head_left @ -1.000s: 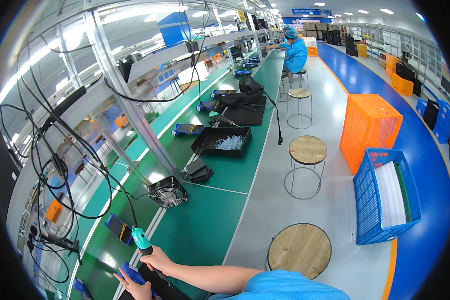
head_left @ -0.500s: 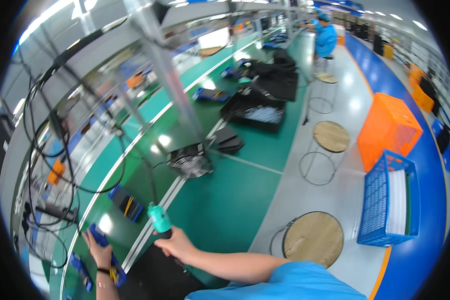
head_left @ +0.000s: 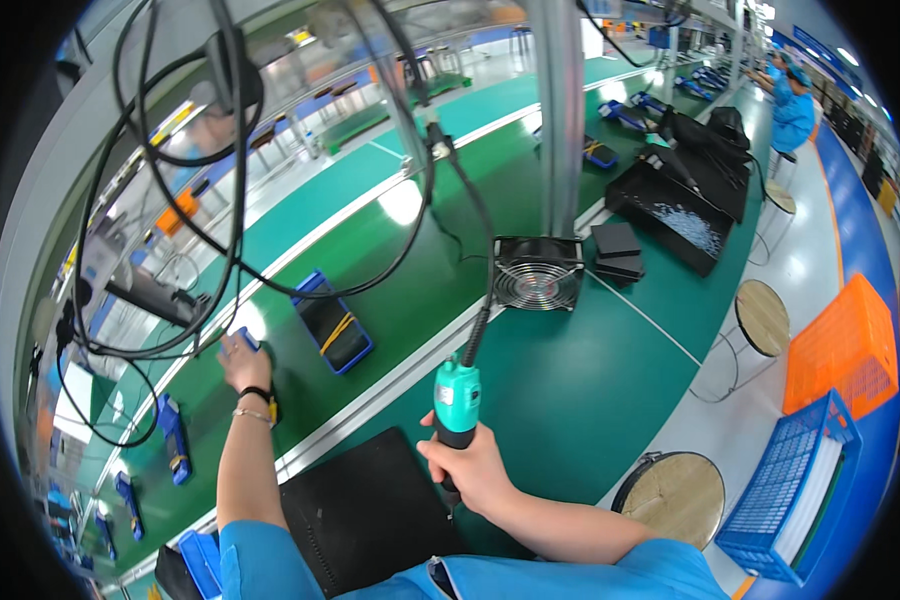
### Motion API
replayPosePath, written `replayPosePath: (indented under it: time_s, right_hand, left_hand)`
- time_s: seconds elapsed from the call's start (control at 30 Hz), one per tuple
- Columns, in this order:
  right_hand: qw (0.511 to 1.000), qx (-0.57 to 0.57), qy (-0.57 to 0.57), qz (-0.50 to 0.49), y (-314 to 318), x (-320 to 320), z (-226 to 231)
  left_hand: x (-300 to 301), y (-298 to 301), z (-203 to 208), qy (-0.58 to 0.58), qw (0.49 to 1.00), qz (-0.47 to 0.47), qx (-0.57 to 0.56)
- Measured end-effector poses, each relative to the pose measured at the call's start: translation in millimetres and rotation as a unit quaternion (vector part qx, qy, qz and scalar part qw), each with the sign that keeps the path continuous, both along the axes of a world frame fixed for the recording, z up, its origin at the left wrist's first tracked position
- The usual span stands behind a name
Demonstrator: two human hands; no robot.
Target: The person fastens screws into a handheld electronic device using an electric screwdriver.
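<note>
My right hand is wrapped round the black grip of a teal electric screwdriver, which stands upright with its cable at the top. Below it lies a black mat on the green bench. My left hand reaches over the green belt and grips a blue handheld device with a yellow part near my wrist; hand and forearm hide most of it. Right of that hand lies a blue-framed black unit with a yellow band. Another blue device lies to its left.
A small metal-grilled fan stands beside an upright post. Black blocks and a black tray of small pale parts lie farther right. Black cables hang over the belt. Stools and crates line the aisle; people in blue sit beyond.
My view has turned left, so the bench appears farther right. My left hand has moved forward over the belt with the blue device. The screwdriver stays in my right hand, now more upright.
</note>
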State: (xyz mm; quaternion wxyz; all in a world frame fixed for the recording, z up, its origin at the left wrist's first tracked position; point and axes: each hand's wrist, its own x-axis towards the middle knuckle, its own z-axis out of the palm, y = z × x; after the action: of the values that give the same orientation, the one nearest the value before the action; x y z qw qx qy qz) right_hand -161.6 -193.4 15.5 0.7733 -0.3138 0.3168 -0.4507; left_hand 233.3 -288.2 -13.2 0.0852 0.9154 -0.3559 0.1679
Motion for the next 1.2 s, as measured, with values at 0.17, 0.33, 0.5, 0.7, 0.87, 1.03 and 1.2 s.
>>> replayPosePath:
  time_s: [0.17,0.33,0.5,0.7,0.87,1.03,1.2]
  right_hand:
    - [1.0,-0.018,-0.005,-0.006,-3,2,1]
    - [1.0,-0.021,-0.013,-0.019,-3,4,-3]
    - [1.0,-0.016,-0.005,-0.005,3,3,-6]
    - [0.999,-0.039,-0.005,-0.023,5,0,-8]
    - [0.998,-0.061,-0.005,-0.029,3,2,-3]
    - [0.997,-0.068,-0.008,-0.041,-3,8,-2]
    - [0.989,-0.132,-0.016,-0.063,11,-1,9]
  left_hand:
    - [-98,-47,-4,0.124,0.96,-0.225,-0.116]
    - [-163,-59,2,0.149,0.984,-0.098,-0.019]
    - [-131,-42,5,0.224,0.959,-0.081,-0.153]
    - [-119,78,43,0.677,0.619,-0.142,-0.371]
    - [-163,208,53,0.82,0.345,-0.18,-0.42]
    - [-213,263,22,0.779,0.418,-0.213,-0.416]
    - [-225,273,21,0.33,0.837,-0.346,-0.266]
